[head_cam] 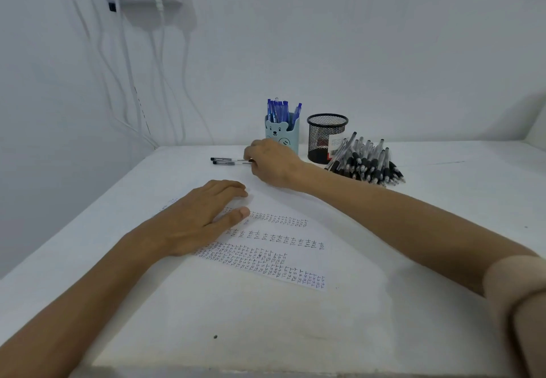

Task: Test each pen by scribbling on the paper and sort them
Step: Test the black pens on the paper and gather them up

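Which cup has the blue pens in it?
The light blue bear cup, holding blue pens. The black mesh cup to its right shows no pens sticking out.

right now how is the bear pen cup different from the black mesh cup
The bear cup is blue with solid walls and a bear face; the mesh cup is black, see-through wire. The bear cup holds blue pens standing above its rim; no pens rise above the mesh cup's rim. The mesh cup looks wider. Both stand upright, side by side.
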